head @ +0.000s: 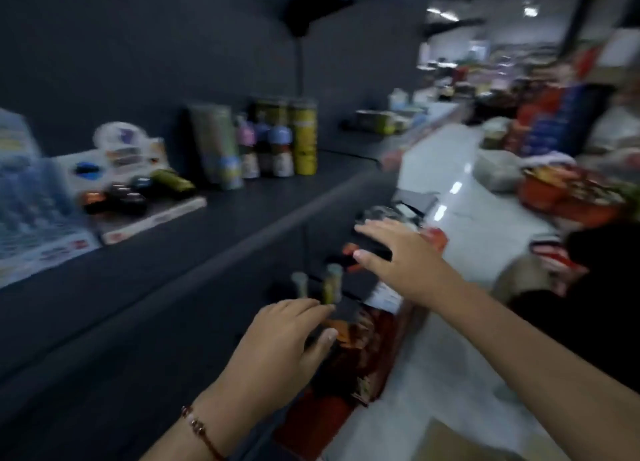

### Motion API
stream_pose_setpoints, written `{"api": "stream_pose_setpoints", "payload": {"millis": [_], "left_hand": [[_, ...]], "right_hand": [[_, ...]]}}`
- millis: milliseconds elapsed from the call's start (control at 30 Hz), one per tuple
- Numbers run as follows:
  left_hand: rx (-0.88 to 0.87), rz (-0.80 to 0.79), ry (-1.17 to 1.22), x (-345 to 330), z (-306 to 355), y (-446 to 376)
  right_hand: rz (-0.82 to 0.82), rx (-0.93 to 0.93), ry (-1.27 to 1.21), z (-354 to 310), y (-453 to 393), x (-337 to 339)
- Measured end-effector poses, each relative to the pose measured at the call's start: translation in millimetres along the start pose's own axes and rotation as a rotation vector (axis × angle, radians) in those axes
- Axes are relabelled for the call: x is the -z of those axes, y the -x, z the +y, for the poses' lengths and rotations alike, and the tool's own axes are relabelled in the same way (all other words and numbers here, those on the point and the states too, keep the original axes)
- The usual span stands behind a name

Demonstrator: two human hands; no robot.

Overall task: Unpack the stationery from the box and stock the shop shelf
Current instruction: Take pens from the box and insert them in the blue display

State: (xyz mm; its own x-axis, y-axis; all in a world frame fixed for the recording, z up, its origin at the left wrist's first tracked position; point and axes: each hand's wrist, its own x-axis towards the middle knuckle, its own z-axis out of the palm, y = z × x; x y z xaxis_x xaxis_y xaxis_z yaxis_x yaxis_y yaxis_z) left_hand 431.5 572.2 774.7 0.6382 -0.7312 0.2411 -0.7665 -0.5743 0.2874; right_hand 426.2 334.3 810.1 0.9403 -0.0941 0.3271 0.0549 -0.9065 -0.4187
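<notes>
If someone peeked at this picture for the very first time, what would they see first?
Probably the two bare hands reaching out low in the middle: the left hand with a bracelet on its wrist, and the right hand stretched flat further ahead. Next, the colourful tall tubes and small bottles standing on the dark shelf to the left.

My left hand (277,343) and right hand (398,256) reach, fingers loose, toward blurred goods below a dark shelf (214,232) holding tubes (304,135).
</notes>
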Motion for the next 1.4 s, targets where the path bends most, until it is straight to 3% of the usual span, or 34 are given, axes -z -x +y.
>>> {"api": "stream_pose_setpoints", "payload": {"millis": [167, 300, 367, 567, 767, 933, 1200, 1400], "left_hand": [[-0.149, -0.15, 0.113, -124.3, 133.6, -46.2], [-0.288, -0.305, 0.144, -212.8, 245.0, -68.4], [-0.336, -0.419, 0.162, -252.8, 292.1, -73.0], [-0.48, -0.663, 0.152, -380.6, 374.1, -87.6], [-0.449, -0.924, 0.144, -530.7, 385.5, -116.0], [-0.402, -1.025, 0.121, -664.3, 373.3, -135.5], [-0.514, -0.894, -0.013, -932.6, 321.4, -137.8], [-0.49, -0.888, 0.025, -1077.5, 262.8, -117.4]], "right_hand": [[-0.003, -0.322, 0.034, 132.5, 211.2, 14.9], [-0.275, -0.708, 0.056, 185.8, 383.6, 5.3], [-0.316, -0.916, -0.057, 200.1, 461.9, -8.4], [-0.316, -1.303, -0.209, 253.6, 568.5, -37.3], [-0.245, -1.465, -0.236, 358.1, 566.1, -73.1], [-0.225, -1.531, -0.32, 471.5, 562.4, -136.6], [-0.295, -1.555, -0.539, 673.3, 620.5, -370.1], [-0.126, -1.616, -0.617, 796.9, 629.1, -522.1]]}}
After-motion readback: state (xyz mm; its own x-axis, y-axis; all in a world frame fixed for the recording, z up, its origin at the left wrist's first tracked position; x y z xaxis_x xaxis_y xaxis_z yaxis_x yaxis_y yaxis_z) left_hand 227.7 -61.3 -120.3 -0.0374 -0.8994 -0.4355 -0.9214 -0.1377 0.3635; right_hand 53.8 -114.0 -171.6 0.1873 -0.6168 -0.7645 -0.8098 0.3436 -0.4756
